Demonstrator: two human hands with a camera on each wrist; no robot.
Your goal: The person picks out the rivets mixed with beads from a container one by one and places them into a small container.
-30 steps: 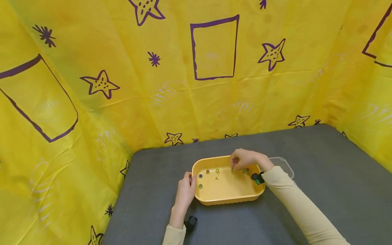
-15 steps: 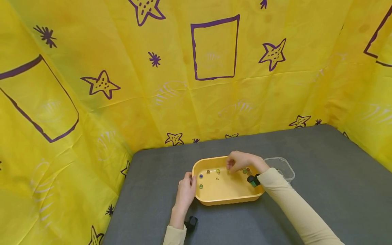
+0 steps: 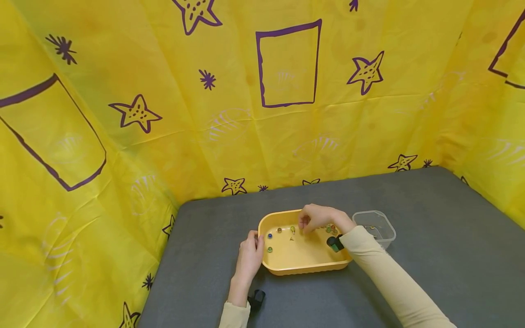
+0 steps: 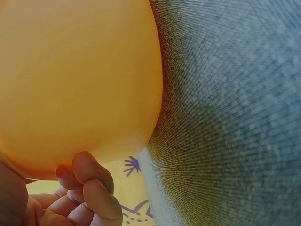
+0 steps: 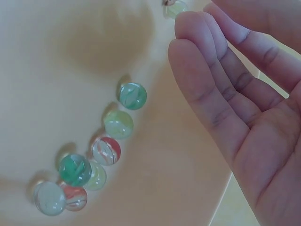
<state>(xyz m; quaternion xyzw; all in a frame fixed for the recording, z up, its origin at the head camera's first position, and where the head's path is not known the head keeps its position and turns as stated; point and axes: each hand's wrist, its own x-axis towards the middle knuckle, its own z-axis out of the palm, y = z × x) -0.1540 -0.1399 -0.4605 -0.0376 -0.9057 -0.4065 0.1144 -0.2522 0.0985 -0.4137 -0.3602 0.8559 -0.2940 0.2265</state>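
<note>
Closest to us, our left hand rests against the short left end of the smooth orange plastic oval tub. Its fingers curl loosely round the tub's rounded outside wall and touch it. The tub lies flat on the rough grey woven cloth table, and its long side runs from our left hand across to our right.

A bit further off, our right hand hangs over the far right part of the tub. The fingers are nearly straight and close together, with the palm open. We cannot tell if the fingertips pinch anything. Just under the palm lies a curved row of small round glass marbles, shiny, with green, red and white swirls inside. More marbles sit on the tub floor near our left hand.

Beside our right wrist, just past the tub's end, stands a small clear plastic box.

Behind everything hangs a crinkly yellow sheet with purple stars.
</note>
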